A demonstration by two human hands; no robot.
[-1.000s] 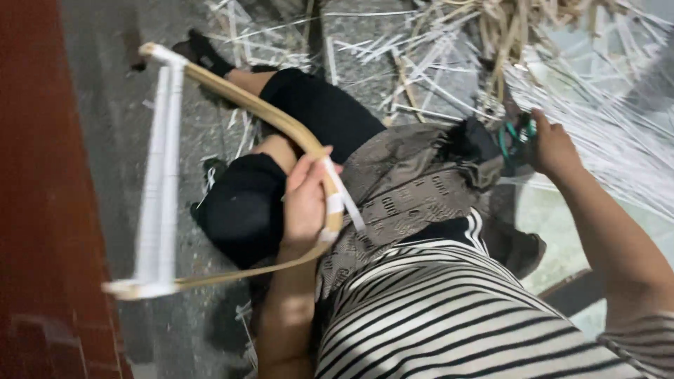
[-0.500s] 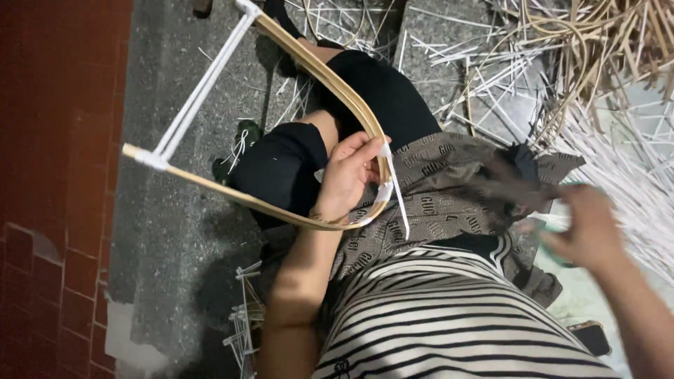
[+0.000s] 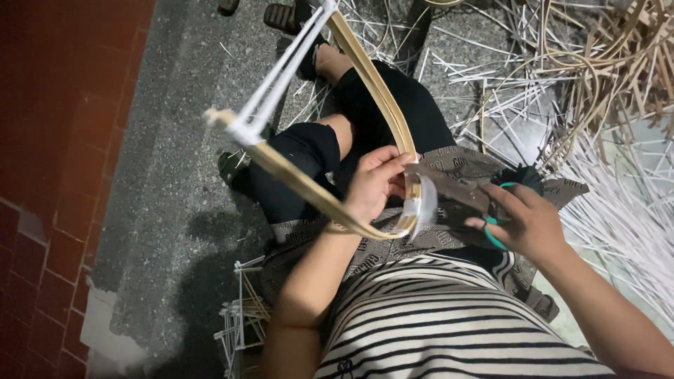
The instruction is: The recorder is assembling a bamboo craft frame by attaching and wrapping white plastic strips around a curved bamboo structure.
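My left hand [image 3: 373, 184] grips the bent end of a curved tan cane frame [image 3: 302, 184] over my lap. White strips [image 3: 277, 90] run between the frame's two arms, and a white strip end [image 3: 423, 208] hangs at the bend. My right hand [image 3: 528, 221] holds scissors with green handles [image 3: 493, 235]; their grey blades [image 3: 444, 184] reach to the bend of the frame beside my left fingers. I sit in a striped top and black shorts, with a patterned brown cloth [image 3: 393, 242] across my lap.
A red brick wall [image 3: 49, 175] runs along the left of the grey speckled floor [image 3: 168, 196]. Loose white strips [image 3: 618, 210] and coiled cane [image 3: 604, 63] litter the floor at the right. A small white strip frame [image 3: 239, 319] lies beside my left arm. Sandals [image 3: 288, 14] rest at the top.
My right hand has come in from the right with the scissors, bringing the blades to the frame's bend. The frame has tilted upward and turned in my left hand.
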